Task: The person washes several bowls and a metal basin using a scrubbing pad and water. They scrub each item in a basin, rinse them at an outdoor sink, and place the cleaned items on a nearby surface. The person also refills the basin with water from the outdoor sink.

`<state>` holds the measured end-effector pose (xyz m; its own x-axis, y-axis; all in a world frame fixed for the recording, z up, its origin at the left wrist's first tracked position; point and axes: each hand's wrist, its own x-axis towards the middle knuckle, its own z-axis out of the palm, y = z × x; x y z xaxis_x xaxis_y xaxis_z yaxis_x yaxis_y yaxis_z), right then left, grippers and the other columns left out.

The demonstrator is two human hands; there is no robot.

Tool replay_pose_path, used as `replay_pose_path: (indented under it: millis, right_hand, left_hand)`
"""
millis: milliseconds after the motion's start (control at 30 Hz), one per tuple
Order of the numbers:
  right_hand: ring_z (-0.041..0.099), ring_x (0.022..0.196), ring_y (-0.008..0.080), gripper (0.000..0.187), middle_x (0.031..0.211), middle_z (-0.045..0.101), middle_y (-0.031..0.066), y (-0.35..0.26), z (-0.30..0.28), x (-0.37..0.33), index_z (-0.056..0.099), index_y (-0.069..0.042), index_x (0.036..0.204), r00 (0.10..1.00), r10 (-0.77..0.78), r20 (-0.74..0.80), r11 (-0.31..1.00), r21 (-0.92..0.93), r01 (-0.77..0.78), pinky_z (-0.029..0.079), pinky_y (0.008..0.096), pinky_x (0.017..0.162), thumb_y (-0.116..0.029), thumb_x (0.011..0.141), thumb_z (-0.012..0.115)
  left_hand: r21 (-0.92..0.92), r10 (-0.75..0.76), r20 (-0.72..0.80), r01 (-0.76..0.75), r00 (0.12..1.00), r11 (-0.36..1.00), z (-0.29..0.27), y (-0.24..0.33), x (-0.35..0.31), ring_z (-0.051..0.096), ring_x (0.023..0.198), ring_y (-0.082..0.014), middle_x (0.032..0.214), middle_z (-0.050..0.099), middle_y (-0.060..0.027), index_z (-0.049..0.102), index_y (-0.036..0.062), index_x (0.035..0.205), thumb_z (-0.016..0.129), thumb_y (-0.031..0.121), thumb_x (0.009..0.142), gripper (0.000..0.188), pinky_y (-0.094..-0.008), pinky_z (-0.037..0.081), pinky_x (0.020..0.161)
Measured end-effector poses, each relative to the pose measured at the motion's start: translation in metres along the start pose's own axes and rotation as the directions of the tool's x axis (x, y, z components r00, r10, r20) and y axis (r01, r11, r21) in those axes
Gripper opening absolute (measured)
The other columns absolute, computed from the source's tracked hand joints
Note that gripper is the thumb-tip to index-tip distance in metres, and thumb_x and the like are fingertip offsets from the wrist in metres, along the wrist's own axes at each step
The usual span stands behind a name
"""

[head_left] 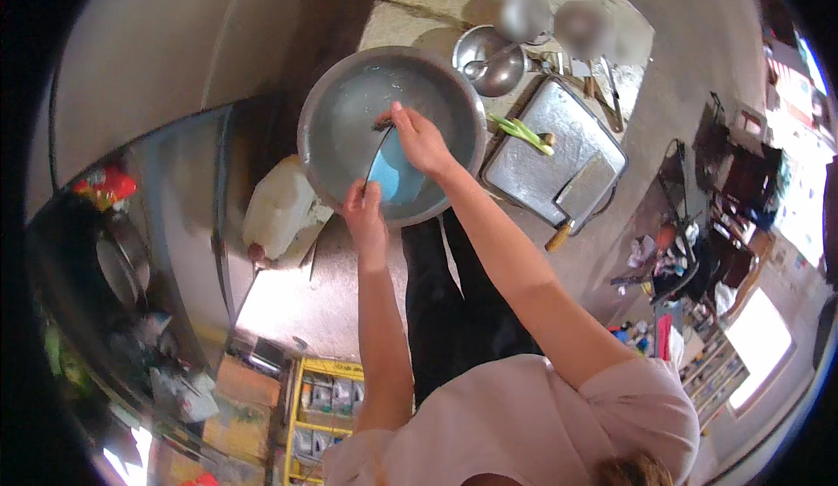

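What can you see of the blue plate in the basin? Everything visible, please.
The blue plate is light blue, smooth and glossy, seemingly plastic or glazed. It stands tilted on edge inside the large metal basin, at the near wall, over shallow water. The left hand grips its lower rim; the right hand presses a dark scrubbing pad at its upper edge. The hands partly hide it.

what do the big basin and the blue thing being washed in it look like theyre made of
The big basin looks like metal, probably steel or aluminium: dull grey with a soft sheen and thin rim. The blue thing, held by the left hand and right hand, looks like smooth matte plastic, though that is uncertain.
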<state>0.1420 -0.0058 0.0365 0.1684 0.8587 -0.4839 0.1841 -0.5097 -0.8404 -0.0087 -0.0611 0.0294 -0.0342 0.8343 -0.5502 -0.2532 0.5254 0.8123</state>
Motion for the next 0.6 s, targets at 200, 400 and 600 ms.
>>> replay_pose_path:
  millis: [200,400,600]
  right_hand:
    - [0.036,0.123,0.0344,0.029,0.127,0.044,0.0113,-0.035,0.034,-0.059,0.054,-0.009,0.112,0.957,-0.240,-0.164,0.870,-0.473,0.138,0.031,0.0451,0.101,-0.026,0.091,0.042]
    - [0.052,0.096,0.0198,0.048,0.107,0.056,0.0083,0.009,-0.022,-0.006,0.057,-0.005,0.108,0.878,0.367,0.308,0.670,0.567,-0.479,0.037,0.0330,0.091,-0.047,0.093,0.037]
    - [0.053,0.098,0.0193,0.052,0.106,0.059,0.0134,0.054,-0.016,-0.011,0.051,0.004,0.116,0.880,0.474,-0.039,0.761,0.520,-0.387,0.040,0.0296,0.086,-0.040,0.086,0.054]
  left_hand:
    - [0.109,-0.114,-0.073,0.122,0.991,0.987,0.003,0.003,0.014,0.053,0.085,-0.0090,0.091,0.059,-0.0007,0.060,0.0008,0.093,0.064,0.012,0.083,0.016,-0.0254,0.043,0.076]
    - [-0.142,0.003,0.234,0.031,0.972,0.989,-0.034,0.006,0.026,0.055,0.089,-0.0140,0.092,0.059,-0.0030,0.057,0.0056,0.090,0.058,0.014,0.087,0.008,-0.0313,0.043,0.084]
    - [0.325,-0.100,0.144,0.049,0.984,0.945,-0.009,0.011,0.051,0.049,0.077,-0.0133,0.081,0.054,-0.0003,0.057,0.0016,0.085,0.063,0.018,0.084,0.018,-0.0272,0.039,0.074]
